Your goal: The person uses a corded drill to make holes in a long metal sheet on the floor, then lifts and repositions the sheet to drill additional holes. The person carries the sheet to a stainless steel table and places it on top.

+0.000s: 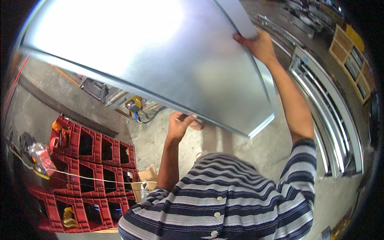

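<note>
A large, shiny sheet-metal panel (160, 68) with folded edges spans the upper middle of the head view, tilted in front of me. My left hand (180, 125) grips its near lower edge, thumb on top and the other fingers partly hidden beneath. At the panel's right side, my right hand (259, 46) is closed round the folded edge, its thumb lying on the flat face. The panel's near right corner ends in a bright, bent flange (262, 126). Its far left end runs out toward the rim of the picture.
Stacked red crates (94, 164) stand at the left, with a plastic-wrapped red item (43, 158) beside them. Beyond the panel's lower edge sits a yellow-and-black device (134, 105) with a cable. Long metal profiles (320, 108) lie at the right, near a wooden shelf (352, 60).
</note>
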A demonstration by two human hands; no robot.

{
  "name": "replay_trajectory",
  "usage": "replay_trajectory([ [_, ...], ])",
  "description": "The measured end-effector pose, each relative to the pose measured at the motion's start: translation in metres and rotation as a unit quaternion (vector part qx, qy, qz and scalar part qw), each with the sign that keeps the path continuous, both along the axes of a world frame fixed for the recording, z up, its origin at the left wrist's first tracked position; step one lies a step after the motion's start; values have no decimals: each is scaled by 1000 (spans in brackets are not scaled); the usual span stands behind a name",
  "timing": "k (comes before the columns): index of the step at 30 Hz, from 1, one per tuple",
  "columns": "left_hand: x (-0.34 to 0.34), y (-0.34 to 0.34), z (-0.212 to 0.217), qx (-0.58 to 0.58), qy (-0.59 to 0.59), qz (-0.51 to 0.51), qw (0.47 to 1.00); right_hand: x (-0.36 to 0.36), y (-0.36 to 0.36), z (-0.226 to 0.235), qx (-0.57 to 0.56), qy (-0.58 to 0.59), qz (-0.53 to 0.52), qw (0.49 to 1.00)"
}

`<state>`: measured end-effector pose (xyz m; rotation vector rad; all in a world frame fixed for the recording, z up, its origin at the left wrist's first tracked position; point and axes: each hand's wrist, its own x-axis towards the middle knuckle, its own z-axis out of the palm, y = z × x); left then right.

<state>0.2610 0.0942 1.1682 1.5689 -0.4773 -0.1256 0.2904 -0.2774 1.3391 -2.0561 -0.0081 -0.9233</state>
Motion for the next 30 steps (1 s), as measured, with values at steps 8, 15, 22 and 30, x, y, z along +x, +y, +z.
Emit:
replay_trajectory([
  [8, -25, -13, -36, -117, 74, 21, 990, -13, 31, 21, -163, -106, 30, 980],
  [15, -25, 9, -60, -70, 130, 12, 989, -39, 28, 3, -149, 36, 21, 988],
  [22, -33, 9, -74, -63, 117, -30, 991, -77, 21, -7, -128, 30, 47, 990],
  [30, -56, -5, -90, -172, 193, -98, 961, -94, 11, -14, -121, 84, 23, 989],
])
